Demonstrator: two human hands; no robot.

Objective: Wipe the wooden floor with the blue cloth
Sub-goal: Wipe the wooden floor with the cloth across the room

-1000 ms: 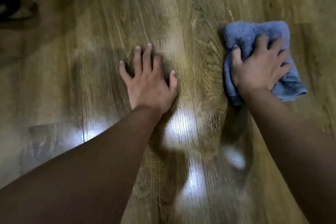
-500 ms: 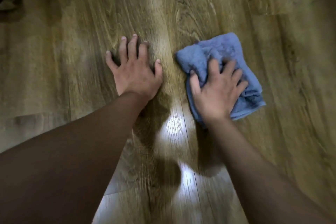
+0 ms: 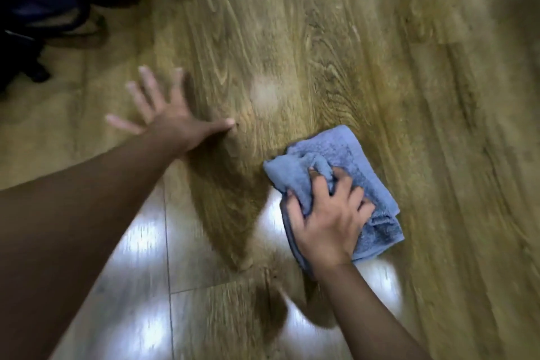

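Note:
A folded blue cloth (image 3: 347, 155) lies bunched on the wooden floor (image 3: 321, 38), right of centre. My right hand (image 3: 327, 219) presses down on its near half, fingers curled into the folds and gripping it. My left hand (image 3: 166, 123) rests flat on the floor to the left of the cloth, fingers spread wide and holding nothing; it is blurred. A gap of bare boards separates the two hands.
Dark objects, with what looks like a black strap or cable (image 3: 52, 9), sit at the far left corner. Bright light reflections (image 3: 140, 242) shine on the boards near me. Open floor stretches to the right and ahead.
My right hand has slid the cloth leftward and then nearer to me, bunching it more. My left hand has spread its fingers. The view has shifted, showing the dark objects at top left.

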